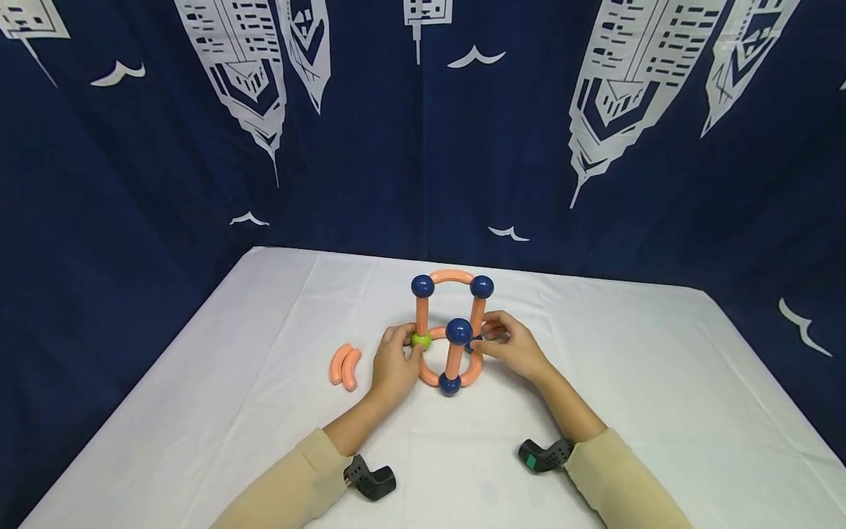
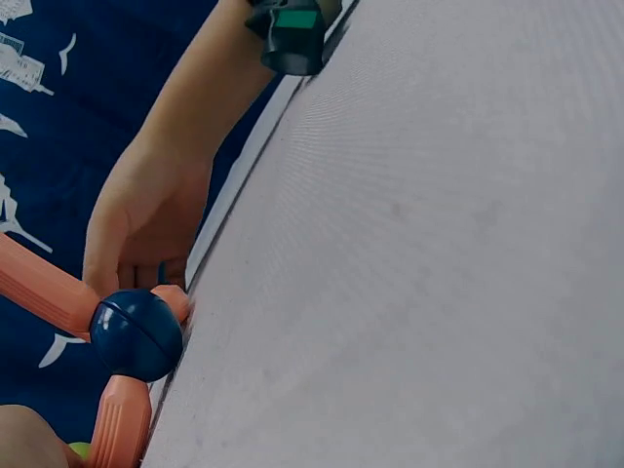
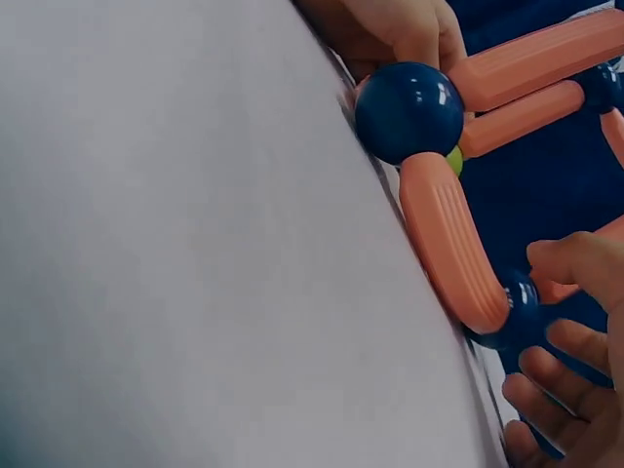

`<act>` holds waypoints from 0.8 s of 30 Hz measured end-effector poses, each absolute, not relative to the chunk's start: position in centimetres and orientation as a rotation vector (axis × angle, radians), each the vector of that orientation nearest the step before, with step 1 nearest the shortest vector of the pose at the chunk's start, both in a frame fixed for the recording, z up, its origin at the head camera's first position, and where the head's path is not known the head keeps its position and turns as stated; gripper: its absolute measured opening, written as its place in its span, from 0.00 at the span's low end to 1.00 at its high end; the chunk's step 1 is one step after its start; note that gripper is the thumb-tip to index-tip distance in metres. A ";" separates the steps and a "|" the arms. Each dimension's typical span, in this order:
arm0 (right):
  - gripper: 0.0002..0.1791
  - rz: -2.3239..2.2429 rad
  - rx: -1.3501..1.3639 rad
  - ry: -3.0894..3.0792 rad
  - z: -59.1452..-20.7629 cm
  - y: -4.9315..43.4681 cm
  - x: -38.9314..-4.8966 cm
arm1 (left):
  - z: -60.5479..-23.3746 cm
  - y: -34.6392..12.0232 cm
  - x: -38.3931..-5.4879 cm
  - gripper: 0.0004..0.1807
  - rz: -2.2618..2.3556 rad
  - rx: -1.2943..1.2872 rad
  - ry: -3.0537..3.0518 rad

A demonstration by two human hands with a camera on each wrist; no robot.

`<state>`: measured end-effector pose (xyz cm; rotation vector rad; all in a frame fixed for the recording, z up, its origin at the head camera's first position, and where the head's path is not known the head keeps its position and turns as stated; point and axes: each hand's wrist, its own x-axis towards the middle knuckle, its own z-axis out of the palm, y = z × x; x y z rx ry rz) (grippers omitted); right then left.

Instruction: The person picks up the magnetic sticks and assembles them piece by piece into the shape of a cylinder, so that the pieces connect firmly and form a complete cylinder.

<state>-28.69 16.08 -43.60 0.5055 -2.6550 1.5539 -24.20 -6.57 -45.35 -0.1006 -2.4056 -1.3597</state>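
Observation:
A frame of orange magnetic rods and balls stands on the table. Its base ring of curved rods (image 1: 471,369) joins a green ball (image 1: 421,341), a front blue ball (image 1: 450,384) and a right blue ball (image 3: 515,317). Three straight upright rods (image 1: 454,361) carry blue top balls (image 1: 459,331). A curved top rod (image 1: 452,276) bridges the two rear top balls. At the left side, my left hand (image 1: 395,367) pinches the green ball. My right hand (image 1: 518,349) has thumb and fingers about the right base ball, which they partly hide.
Two loose curved orange rods (image 1: 345,366) lie side by side left of my left hand. White cloth covers the table (image 1: 277,411). Behind it hangs a dark blue curtain (image 1: 423,147). Black wrist cameras (image 1: 371,479) sit on both sleeves.

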 end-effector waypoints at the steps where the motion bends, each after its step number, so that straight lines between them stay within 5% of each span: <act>1: 0.25 1.550 0.536 -2.656 -43.8 15.9 -28.8 | -45.4 -6.5 -24.2 0.18 -1.363 -0.102 -2.407; 24: 0.14 1.409 0.546 -2.701 -43.7 16.4 -27.2 | -43.9 -7.2 -25.5 0.17 -1.406 -0.374 -2.564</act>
